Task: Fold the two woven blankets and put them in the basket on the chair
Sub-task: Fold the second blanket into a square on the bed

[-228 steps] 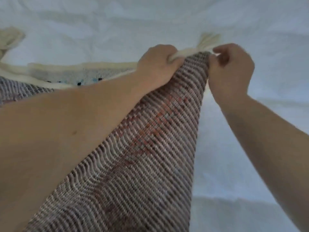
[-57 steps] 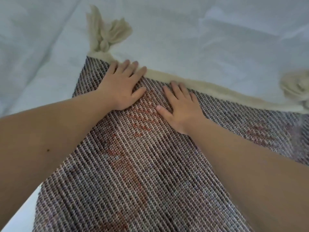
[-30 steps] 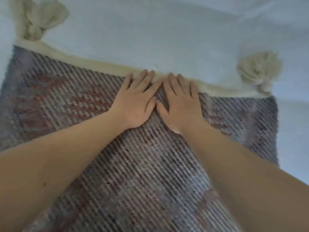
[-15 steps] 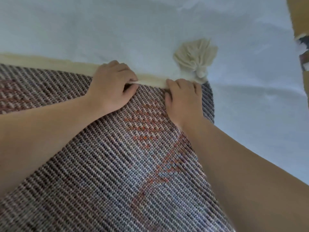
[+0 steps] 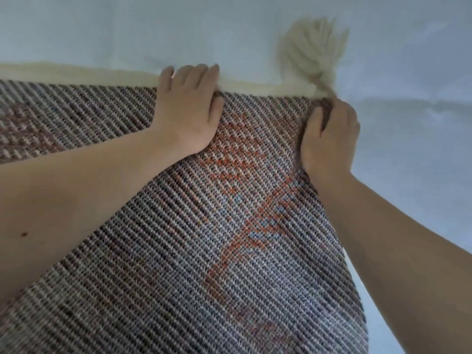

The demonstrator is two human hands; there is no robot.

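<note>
My woven blanket (image 5: pixel 178 251) lies flat on the white sheet (image 5: pixel 229 29). My left hand (image 5: pixel 187 108) curls its fingers over the cream edge (image 5: pixel 76 76). My right hand (image 5: pixel 329 139) pinches the corner by the tassel (image 5: pixel 313 49).

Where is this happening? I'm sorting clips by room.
Probably a bedroom, on a bed: the woven blanket lies on a soft, wrinkled white sheet that fills the view. Left hand and right hand grip its cream edge near a tassel. No furniture shows, so it's a guess.
</note>
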